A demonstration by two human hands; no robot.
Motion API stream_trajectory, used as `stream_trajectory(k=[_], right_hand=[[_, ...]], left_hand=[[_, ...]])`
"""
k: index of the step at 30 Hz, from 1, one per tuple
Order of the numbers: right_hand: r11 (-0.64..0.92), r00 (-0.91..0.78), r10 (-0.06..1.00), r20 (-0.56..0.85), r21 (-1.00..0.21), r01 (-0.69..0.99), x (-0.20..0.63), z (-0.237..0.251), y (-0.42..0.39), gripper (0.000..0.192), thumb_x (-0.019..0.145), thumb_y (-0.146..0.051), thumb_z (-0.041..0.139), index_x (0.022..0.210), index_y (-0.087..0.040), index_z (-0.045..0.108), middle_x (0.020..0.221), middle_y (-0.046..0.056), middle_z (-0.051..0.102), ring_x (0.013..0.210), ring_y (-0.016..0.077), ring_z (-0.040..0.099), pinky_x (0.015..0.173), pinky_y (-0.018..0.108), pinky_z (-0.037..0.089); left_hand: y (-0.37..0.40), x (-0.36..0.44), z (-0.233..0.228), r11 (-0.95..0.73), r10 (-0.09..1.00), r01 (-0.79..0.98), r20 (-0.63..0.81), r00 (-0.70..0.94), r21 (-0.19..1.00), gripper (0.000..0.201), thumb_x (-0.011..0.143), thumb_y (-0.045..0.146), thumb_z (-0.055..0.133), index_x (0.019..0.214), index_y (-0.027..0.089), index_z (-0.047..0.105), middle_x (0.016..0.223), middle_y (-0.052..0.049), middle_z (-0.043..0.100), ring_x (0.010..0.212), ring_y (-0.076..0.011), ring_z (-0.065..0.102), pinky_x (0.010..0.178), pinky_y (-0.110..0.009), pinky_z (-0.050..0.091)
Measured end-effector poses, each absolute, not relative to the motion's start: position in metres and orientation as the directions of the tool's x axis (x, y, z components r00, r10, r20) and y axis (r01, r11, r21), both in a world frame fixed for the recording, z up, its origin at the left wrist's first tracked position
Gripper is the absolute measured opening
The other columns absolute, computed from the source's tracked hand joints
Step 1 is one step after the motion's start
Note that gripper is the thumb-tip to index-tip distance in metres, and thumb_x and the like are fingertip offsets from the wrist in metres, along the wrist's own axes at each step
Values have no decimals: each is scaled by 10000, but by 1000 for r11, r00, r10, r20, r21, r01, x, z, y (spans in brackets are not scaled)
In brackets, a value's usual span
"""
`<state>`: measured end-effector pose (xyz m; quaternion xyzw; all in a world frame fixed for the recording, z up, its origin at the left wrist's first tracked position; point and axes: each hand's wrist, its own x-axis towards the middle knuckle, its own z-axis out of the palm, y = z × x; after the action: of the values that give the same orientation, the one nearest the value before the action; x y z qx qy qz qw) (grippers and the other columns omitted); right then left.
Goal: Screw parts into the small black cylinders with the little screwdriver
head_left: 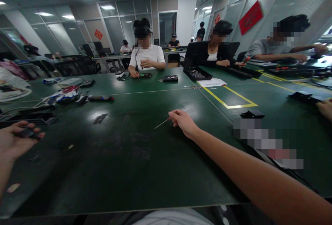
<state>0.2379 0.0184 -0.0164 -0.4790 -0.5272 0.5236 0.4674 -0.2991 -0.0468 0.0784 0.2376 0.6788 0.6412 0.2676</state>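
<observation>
Left hand: the left hand (14, 142) sat at the far left edge of the frame, palm turned up, fingers curled loosely around a small dark part (26, 133); what the part was could not be made out.
Left clutter: above that hand, at mid left, lay a dark flat tray (31, 118), then a tangle of white and blue cables (61, 97) with red-handled scissors (70, 88) on top, and a dark pen-shaped tool (100, 98) just to their right.
Desk: the green desk (124, 162) ran across the whole lower frame, scuffed and glossy at its centre.
Screwdriver: a thin precision screwdriver (162, 123) pointed left and slightly down from the right hand, its tip held over the desk near the centre of the frame, well apart from the dark part.
Right hand: the right hand (183, 121) reached in from the lower right on a long bare forearm, thumb and fingers pinched on the screwdriver's red handle end.
Across the desk: a person in a white shirt (146, 57) worked at the upper centre, beside a black parts tray (197, 73); yellow tape lines (233, 100) marked the desk at right.
Step in hand: it looked like a pause between fastening steps, tool and part each held but apart.
Next move: bringing tip and part together would call for a steady, fine aim.
</observation>
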Motion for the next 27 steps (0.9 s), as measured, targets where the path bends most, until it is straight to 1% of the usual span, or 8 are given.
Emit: stream_trajectory(k=[4,7,9,14,17,20,24,27], right_hand=[[-13,-97,995,-13,-1000,-9,238,-16,19,255,828,-446,688,823,-202,614,641,-46,522,570,107,468,548,268,398],[-24,-91,996,-21,-999,-34,238,-14,18,271,807,-457,708,816,-203,614,632,-48,520,565,107,468,550,267,400],[-34,-84,996,-29,-998,-57,239,-13,17,289,789,-469,724,811,-203,614,622,-50,518,556,106,465,549,267,399],[-62,-78,996,-53,-990,-124,244,-8,15,355,750,-523,748,821,-200,617,617,-52,514,545,104,464,562,276,415],[-77,-88,994,-66,-988,-136,248,-5,13,358,730,-507,774,840,-199,629,626,-52,524,561,107,481,574,276,422],[-51,-118,992,-39,-994,-97,250,1,9,331,714,-432,798,894,-196,650,702,-35,590,598,107,504,598,276,428],[142,-116,984,134,-988,64,249,15,1,260,794,-385,715,961,-193,660,846,11,671,684,132,556,658,305,456],[294,-32,954,297,-919,262,247,27,-10,240,898,-434,604,889,-197,644,782,14,665,682,148,568,664,317,442]], left_hand=[[-36,-247,97,49,690,-109,-113,-715,993,216,617,17,451,784,152,474,636,26,521,619,-142,472,688,-359,488],[-29,-200,109,38,835,-120,-97,-542,992,207,700,-20,391,819,129,472,654,49,539,669,-111,496,759,-323,473],[-23,-168,111,32,890,-123,-84,-447,992,217,715,-29,358,816,134,459,653,47,532,655,-101,501,753,-288,459],[-7,-85,96,-16,976,-138,-15,-217,990,233,642,1,406,800,151,490,666,5,526,612,-129,522,650,-254,420],[-5,-35,80,-62,998,-45,61,-25,997,227,625,28,452,794,150,541,690,-9,547,653,-136,530,652,-253,408],[-12,6,64,-153,979,162,127,162,975,178,688,80,466,803,165,573,714,-11,578,687,-150,532,676,-277,409],[-27,30,45,-284,927,326,172,333,902,178,761,108,424,843,182,564,778,-14,579,762,-170,541,736,-311,427],[-30,29,30,-349,912,445,190,363,825,311,748,107,516,1043,195,556,975,-31,604,892,-186,566,820,-331,451]])
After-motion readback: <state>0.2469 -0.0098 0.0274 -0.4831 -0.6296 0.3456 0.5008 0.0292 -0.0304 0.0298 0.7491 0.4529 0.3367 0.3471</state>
